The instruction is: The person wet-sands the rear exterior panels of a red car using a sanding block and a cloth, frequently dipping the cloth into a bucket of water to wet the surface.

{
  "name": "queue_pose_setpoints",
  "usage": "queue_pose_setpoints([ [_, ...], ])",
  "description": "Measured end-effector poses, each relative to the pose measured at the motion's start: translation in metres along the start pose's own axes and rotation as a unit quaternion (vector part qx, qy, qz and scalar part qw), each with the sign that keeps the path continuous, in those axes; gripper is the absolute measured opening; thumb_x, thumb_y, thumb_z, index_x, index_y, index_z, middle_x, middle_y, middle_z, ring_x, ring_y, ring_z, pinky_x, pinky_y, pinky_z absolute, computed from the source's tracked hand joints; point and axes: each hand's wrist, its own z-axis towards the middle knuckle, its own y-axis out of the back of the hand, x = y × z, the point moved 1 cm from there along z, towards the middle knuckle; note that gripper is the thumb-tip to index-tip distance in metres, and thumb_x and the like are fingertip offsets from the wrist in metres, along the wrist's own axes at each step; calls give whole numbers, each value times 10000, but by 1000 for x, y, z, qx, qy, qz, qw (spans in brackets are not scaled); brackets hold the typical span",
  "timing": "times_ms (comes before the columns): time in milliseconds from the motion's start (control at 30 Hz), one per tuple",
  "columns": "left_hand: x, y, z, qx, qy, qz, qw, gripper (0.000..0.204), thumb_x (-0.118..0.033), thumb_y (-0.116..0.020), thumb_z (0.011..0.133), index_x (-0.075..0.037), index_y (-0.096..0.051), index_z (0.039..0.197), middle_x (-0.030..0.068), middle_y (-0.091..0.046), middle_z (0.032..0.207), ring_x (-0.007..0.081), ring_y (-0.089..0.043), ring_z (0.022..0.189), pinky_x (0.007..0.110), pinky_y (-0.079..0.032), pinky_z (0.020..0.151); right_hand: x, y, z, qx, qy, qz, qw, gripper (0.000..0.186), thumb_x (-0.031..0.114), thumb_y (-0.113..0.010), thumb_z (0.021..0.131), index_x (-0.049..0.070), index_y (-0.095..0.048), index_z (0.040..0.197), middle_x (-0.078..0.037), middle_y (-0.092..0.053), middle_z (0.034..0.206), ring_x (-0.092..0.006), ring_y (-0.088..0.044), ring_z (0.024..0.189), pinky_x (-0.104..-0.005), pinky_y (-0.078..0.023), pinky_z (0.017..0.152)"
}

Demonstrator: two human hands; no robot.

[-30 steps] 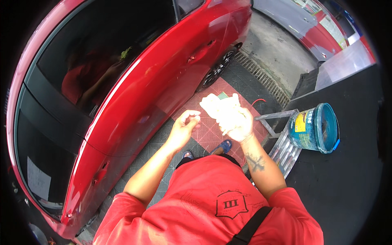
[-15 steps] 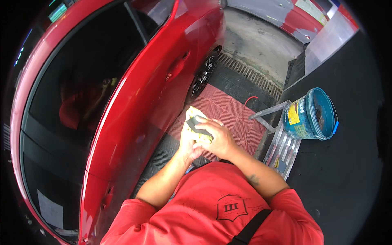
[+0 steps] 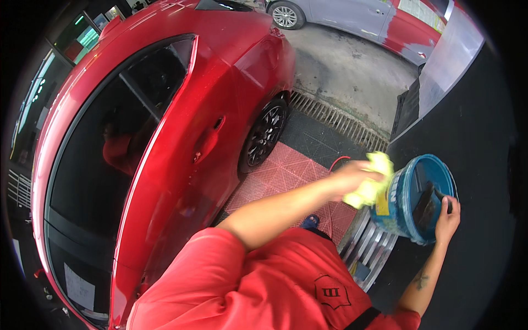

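My left hand (image 3: 349, 179) grips a crumpled yellow-green cloth (image 3: 377, 170), blurred by motion, just left of the teal plastic bucket (image 3: 396, 217). My right hand (image 3: 448, 217) is closed on a dark, flat pad (image 3: 426, 203) at the bucket's right side, tilted down over its opening; the pad's exact outline is hard to make out. The bucket stands on an aluminium step platform (image 3: 363, 247) to my right. At my left is the red car (image 3: 203, 93), with its door handle and dark window facing me.
The car's rear wheel (image 3: 264, 135) rests near red-and-black floor tiles (image 3: 286, 170). Beyond lie a drain grate (image 3: 335, 113) and concrete floor. A grey-and-red car (image 3: 363, 22) stands at the back. A dark wall or panel (image 3: 467, 126) lines the right, and a red hose lies on the tiles.
My hands, together with the cloth and dark pad a half second ago, have separated and moved right to the bucket. My view has shifted, showing more of the car's rear.
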Motion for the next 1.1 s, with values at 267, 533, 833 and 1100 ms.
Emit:
queue_pose_setpoints([
  [267,46,-157,221,115,-82,751,644,568,-367,-891,810,-131,-805,1319,212,-684,1441,425,-672,1321,500,-566,1101,-71,-73,25,367,20,-133,921,300,99,-731,917,73,-731,1217,-227,-763,1202,-486,-696,1165,-579,-555,958],
  [533,128,-156,292,261,69,860,432,756,-397,-885,866,-189,-669,1560,142,-498,1717,452,-492,1537,688,-455,1168,-82,-93,16,386,-36,-156,909,364,38,-684,902,-63,-631,1247,-371,-706,1248,-538,-686,1173,-592,-563,1009],
  [833,84,-171,295,383,-2,746,545,524,-382,-899,781,-74,-852,1201,169,-809,1263,344,-763,1190,476,-598,1009,-92,-38,33,278,-143,18,950,254,-78,-750,892,-21,-744,1139,-237,-769,986,-361,-780,936,-436,-580,868],
  [1100,-70,-140,313,229,-221,459,830,830,-163,-960,664,-6,-613,1401,272,-617,1332,447,-693,1201,484,-598,1023,-144,66,85,-51,-183,44,981,537,282,-845,1009,131,-570,1445,-189,-802,1048,-250,-729,729,-299,-598,580],
])
